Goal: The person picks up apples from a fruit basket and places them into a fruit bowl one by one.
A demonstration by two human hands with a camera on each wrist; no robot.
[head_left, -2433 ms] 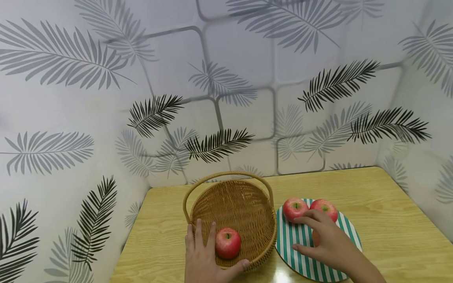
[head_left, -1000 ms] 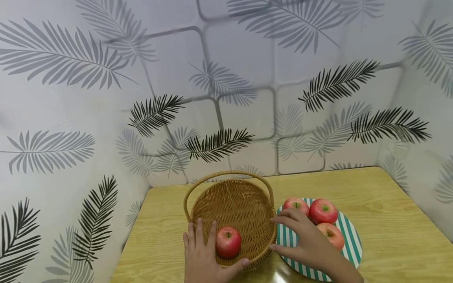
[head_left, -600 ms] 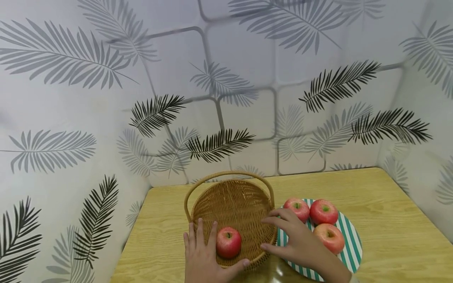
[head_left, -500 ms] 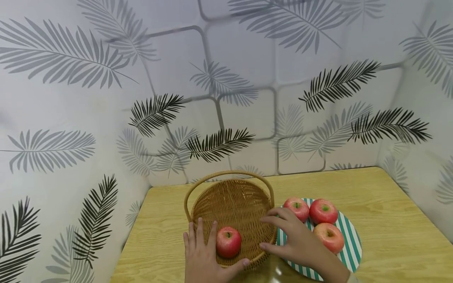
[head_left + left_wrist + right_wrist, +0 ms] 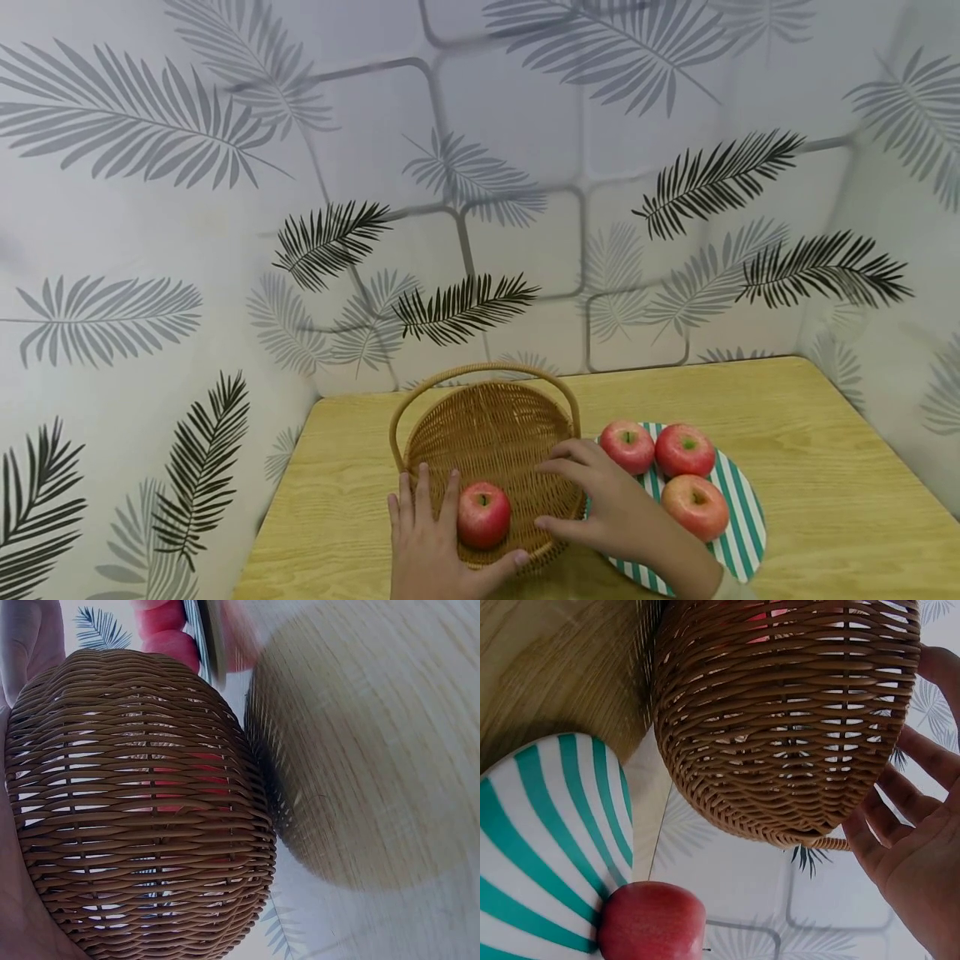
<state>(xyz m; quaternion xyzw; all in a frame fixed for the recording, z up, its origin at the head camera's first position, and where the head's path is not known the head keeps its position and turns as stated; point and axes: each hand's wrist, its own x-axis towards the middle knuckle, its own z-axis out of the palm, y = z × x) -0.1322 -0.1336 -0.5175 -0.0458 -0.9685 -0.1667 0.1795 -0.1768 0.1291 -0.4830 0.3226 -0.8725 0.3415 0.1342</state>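
Note:
A brown wicker basket [image 5: 495, 442] with an arched handle [image 5: 480, 367] stands on the table, one red apple [image 5: 483, 515] inside near its front. My left hand [image 5: 435, 537] rests over its left front rim, fingers straight and thumb spread along the front. In the left wrist view the palm [image 5: 26, 900] lies beside the weave [image 5: 142, 817]. My right hand [image 5: 600, 504] is over the basket's right rim, fingers slightly bent, thumb apart, nothing between them. In the right wrist view its fingers [image 5: 922, 761] reach past the rim; whether they touch it I cannot tell.
Right of the basket lies a round mat [image 5: 742, 508] with green and white stripes. Three apples sit on it: one at the back left [image 5: 627, 447], one at the back right [image 5: 685, 451], and a paler one [image 5: 695, 507] in front. Behind the wooden table [image 5: 810, 433] stands a leaf-patterned wall [image 5: 525, 125].
From above the mat's apples, my right hand has moved left to over the basket's right rim, uncovering the paler apple. Left hand, basket and the apple inside have stayed put.

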